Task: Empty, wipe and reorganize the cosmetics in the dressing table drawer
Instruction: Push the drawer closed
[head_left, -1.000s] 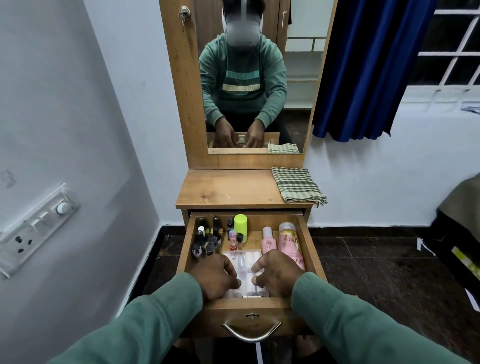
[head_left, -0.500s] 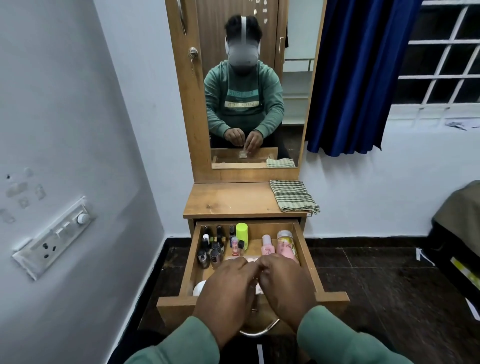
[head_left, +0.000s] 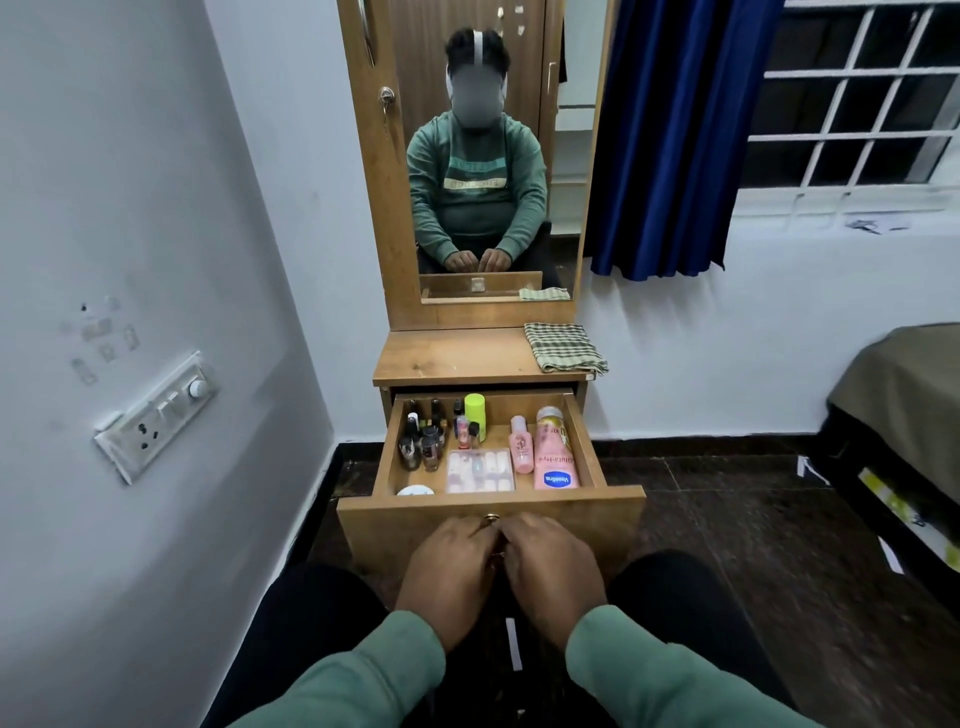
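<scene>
Drawer (head_left: 488, 512) is open at centre frame, cosmetics (head_left: 519, 447) all inside. Left hand (head_left: 452, 566) and right hand (head_left: 550, 566) both curl on the handle (head_left: 491, 518), lower centre. Emptying not started. Next: let go, lift them onto the counter (head_left: 452, 356), beside the cloth (head_left: 563, 347).

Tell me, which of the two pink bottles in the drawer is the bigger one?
The Vaseline bottle with the blue oval label, next to the right wall of the drawer. The smaller pink bottle beside it, on its left, has no blue label.
</scene>
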